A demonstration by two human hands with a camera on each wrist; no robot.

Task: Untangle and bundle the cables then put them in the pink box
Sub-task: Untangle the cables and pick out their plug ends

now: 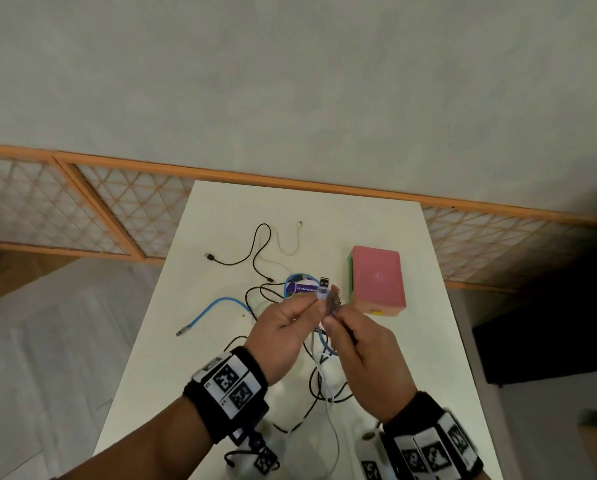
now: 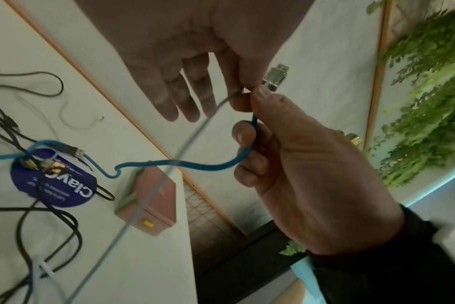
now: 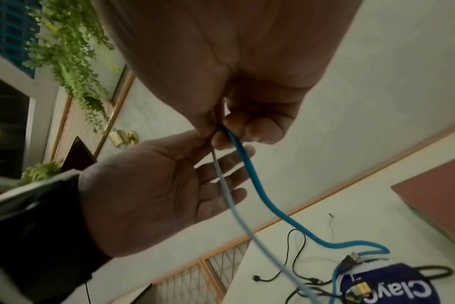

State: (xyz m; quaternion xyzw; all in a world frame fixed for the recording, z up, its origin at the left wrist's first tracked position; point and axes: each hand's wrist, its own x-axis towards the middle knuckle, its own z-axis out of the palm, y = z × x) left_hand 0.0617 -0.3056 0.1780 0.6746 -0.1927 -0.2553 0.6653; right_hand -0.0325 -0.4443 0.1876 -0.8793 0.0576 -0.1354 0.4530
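From the head view, both hands are raised above the white table (image 1: 220,216), just in front of the closed pink box (image 1: 378,277). The left hand (image 1: 283,327) pinches a pale cable (image 1: 333,424) at its plug.

From the left wrist view, the right hand (image 2: 299,164) curls around the blue cable (image 2: 195,165).

From the right wrist view, black cables (image 3: 296,246) lie tangled beside the box.

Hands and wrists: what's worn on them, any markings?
Both hands bare: left hand, right hand. Each wrist carries a black band with white panels printed with square black-and-white fiducial tags: left wristband, right wristband. No sleeves on the forearms.
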